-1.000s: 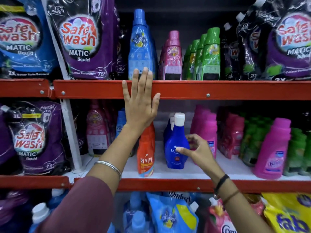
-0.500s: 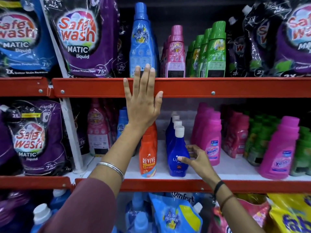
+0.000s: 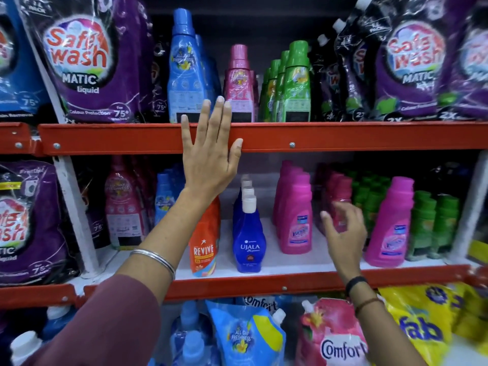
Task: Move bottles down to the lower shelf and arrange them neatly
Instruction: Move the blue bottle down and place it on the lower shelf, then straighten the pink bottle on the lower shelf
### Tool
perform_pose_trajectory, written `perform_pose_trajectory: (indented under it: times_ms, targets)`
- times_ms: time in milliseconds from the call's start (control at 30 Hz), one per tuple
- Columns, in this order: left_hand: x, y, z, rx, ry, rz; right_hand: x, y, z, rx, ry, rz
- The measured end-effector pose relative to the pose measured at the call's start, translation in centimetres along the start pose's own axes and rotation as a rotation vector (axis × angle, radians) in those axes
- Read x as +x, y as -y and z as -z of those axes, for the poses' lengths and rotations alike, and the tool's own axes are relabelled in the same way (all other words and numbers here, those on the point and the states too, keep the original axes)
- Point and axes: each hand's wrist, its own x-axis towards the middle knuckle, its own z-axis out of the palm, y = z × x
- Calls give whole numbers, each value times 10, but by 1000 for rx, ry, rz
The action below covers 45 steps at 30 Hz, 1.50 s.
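The left hand [image 3: 211,154] lies flat and open against the red front rail of the upper shelf [image 3: 343,137], fingers spread upward over the foot of the tall blue bottle [image 3: 184,67], gripping nothing. The right hand [image 3: 343,233] hangs open and empty in front of the lower shelf [image 3: 290,262], fingers loosely curled and blurred, near the pink Vanish bottles [image 3: 294,215] and apart from the blue Ujala bottle [image 3: 249,233], which stands upright at the front of its file beside the orange Revive bottle [image 3: 204,241].

The bottles to bring down stand on the upper shelf: the blue one, a pink bottle [image 3: 239,83] and a file of green bottles [image 3: 295,83], all upright and close to the rail.

Risks, as I judge them:

1. The upper bottles are tall and narrow. A one-handed pull by the neck could tip one over the rail, or knock its neighbour sideways.
2. The lower shelf is crowded in files. The widest bare strip seems to lie between the Ujala file and the Vanish bottles, so a bottle set down carelessly could topple a front one off the edge.
3. The left forearm crosses in front of the Revive bottle, and dropping the arm quickly could brush it forward.
4. The purple Safe Wash pouches [image 3: 87,62] lean beside the blue bottle and might slump once it goes.
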Motion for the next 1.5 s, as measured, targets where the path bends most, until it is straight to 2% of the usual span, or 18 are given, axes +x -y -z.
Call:
perform_pose_trajectory:
  times_ms: [100, 200, 267, 367, 433, 667, 967, 1233, 1500]
  targets:
    - [0, -14, -6, -6, -4, -7, 21, -19, 30, -137, -213, 11]
    - [-1, -19, -11, -12, -15, 15, 33, -41, 53, -214, -294, -102]
    - [0, -19, -13, -4, -20, 19, 38, -56, 63, -268, -243, -203]
    - [0, -18, -15, -5, -26, 17, 43, -78, 72, -370, -31, -388]
    - [-1, -18, -16, -4, -30, 20, 42, -88, 74, -435, 49, -440]
    - [0, -18, -15, -2, -39, 17, 50, -88, 80, -487, 8, -443]
    - [-1, -17, -19, -8, -55, 13, 31, -42, 66, -491, -3, -342]
    - [-1, -17, -20, -12, -66, 11, 0, 2, 15, -425, 105, -288]
    - [-1, -16, -21, -24, -83, 3, -22, 7, -25, -450, 153, -310]
